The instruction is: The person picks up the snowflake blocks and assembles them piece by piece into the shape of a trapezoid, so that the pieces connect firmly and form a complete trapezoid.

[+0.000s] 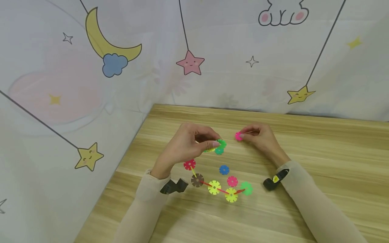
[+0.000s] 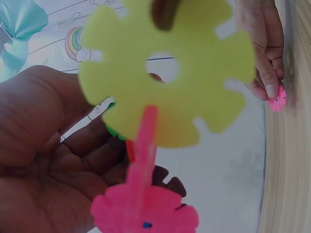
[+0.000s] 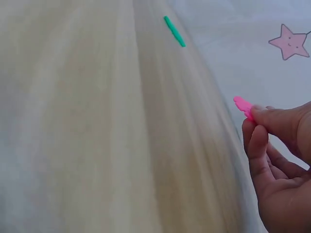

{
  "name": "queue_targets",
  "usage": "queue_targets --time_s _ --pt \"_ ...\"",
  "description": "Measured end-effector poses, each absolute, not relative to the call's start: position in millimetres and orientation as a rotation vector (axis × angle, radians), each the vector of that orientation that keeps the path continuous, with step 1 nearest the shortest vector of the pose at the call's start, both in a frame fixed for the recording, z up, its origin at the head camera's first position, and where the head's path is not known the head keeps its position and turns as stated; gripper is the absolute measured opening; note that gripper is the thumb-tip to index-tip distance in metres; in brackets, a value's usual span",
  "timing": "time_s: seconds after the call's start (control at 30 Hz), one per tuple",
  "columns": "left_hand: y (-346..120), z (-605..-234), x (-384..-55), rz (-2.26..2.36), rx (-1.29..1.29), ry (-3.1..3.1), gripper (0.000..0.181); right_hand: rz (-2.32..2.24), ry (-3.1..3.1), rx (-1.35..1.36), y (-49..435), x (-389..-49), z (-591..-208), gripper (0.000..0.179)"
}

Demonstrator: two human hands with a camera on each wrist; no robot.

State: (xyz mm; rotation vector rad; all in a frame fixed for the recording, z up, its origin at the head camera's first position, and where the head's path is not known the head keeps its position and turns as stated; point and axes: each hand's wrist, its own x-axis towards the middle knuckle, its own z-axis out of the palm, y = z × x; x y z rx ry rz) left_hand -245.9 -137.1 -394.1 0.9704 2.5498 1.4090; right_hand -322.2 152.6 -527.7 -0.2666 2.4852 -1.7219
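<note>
My left hand (image 1: 189, 143) pinches a green notched plastic disc (image 1: 223, 144) between thumb and fingers. This disc belongs to a chain of interlocked discs: a red disc (image 1: 189, 164), a brown disc (image 1: 197, 180), yellow discs, and a light green disc (image 1: 246, 188) at the other end. In the left wrist view a yellow disc (image 2: 214, 87) and a pink disc (image 2: 146, 208) of the chain hang near the camera, partly covering the palm. My right hand (image 1: 258, 136) pinches a single pink notched disc (image 1: 238, 136) by its edge, apart from the chain; the same disc (image 3: 242, 107) appears edge-on in the right wrist view.
On the wood-grain table (image 1: 334, 162) lie a blue disc (image 1: 224, 169), a pinkish-red disc (image 1: 232, 181) and a teal disc (image 1: 219, 151), the last partly behind the held green one. A white curtain (image 1: 225, 84) with printed stars hangs behind the table and along its left side.
</note>
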Motion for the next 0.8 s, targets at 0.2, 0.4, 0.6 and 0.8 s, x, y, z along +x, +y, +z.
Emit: queue_targets --time_s 0.2,0.4,0.6,0.8 --pt "-136 -394 -246 1.418 0.964 2.538 0.007 -1.784 2.429 -0.229 155 -314 -516 0.036" --pt "-134 -396 -245 1.412 0.956 2.531 0.007 -1.83 2.362 -0.263 154 -303 -500 0.039" --pt "-133 -395 -245 1.402 0.947 2.537 0.007 -1.944 2.264 -0.354 148 -289 -484 0.035" --pt "-132 -397 -246 1.384 0.951 2.552 0.007 -2.022 2.172 -0.431 143 -278 -471 0.025"
